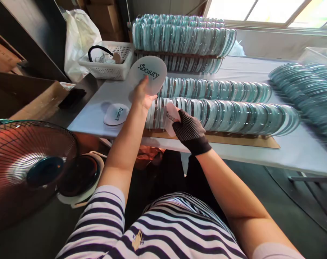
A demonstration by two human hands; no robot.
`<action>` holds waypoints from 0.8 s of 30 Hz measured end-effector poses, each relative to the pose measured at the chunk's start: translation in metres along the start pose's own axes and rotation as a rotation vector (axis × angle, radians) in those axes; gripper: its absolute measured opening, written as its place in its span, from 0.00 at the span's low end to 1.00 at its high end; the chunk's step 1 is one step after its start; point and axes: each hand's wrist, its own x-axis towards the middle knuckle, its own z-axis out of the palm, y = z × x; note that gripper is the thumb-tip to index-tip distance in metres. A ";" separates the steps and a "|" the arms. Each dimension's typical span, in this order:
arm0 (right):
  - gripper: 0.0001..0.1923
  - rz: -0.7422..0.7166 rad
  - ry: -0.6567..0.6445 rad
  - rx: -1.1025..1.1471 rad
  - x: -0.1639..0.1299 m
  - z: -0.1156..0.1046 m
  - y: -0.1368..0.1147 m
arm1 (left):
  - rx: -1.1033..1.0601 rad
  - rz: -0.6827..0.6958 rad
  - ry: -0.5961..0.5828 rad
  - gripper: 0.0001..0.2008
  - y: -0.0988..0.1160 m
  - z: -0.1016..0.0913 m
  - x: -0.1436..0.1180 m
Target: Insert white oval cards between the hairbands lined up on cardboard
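My bare left hand (144,94) grips a round translucent disc (149,73) printed "Sbeauty", thumb over its face, raised above the table's left part. On my right hand (191,131) is a dark knitted glove; it pinches a smaller-looking pale printed disc (169,117) at the near end of the front row. That front row of round glass discs (233,117) stands on edge, packed side by side on a brown board (241,140). Left of my left forearm, a pale disc or stack (116,114) with the same print lies flat on the table.
Further rows of glass discs (185,37) stand behind, and more (309,93) at right. A white basket (109,59) holds a black band and small items. To my left are a fan (41,169) and a cardboard box (36,97). The table (93,108) has a white cover.
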 end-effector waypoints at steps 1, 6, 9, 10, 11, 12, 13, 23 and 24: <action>0.31 -0.007 -0.023 0.012 0.011 0.010 -0.001 | 0.013 0.001 -0.002 0.22 -0.001 0.000 0.001; 0.34 0.015 -0.110 -0.025 0.039 0.035 -0.003 | 0.030 0.017 0.027 0.23 -0.001 -0.003 0.006; 0.38 -0.044 -0.107 -0.019 0.031 0.023 0.005 | -0.020 -0.017 0.023 0.20 0.001 -0.007 0.009; 0.37 -0.093 -0.117 -0.011 0.029 0.018 0.009 | -0.030 -0.027 0.014 0.19 0.002 -0.007 0.009; 0.35 -0.156 -0.125 -0.010 0.027 0.013 0.013 | -0.037 -0.032 0.004 0.18 0.002 -0.008 0.010; 0.34 -0.226 -0.122 -0.017 0.027 0.009 0.017 | -0.041 -0.031 -0.003 0.18 0.002 -0.008 0.010; 0.34 -0.292 -0.104 -0.036 0.029 0.007 0.021 | -0.044 -0.026 -0.007 0.17 0.002 -0.009 0.010; 0.31 -0.528 0.038 -0.180 0.055 0.032 0.039 | -0.027 -0.009 -0.013 0.22 -0.001 -0.008 0.006; 0.30 -0.549 0.046 -0.201 0.056 0.035 0.043 | -0.029 -0.005 -0.008 0.22 0.000 -0.008 0.006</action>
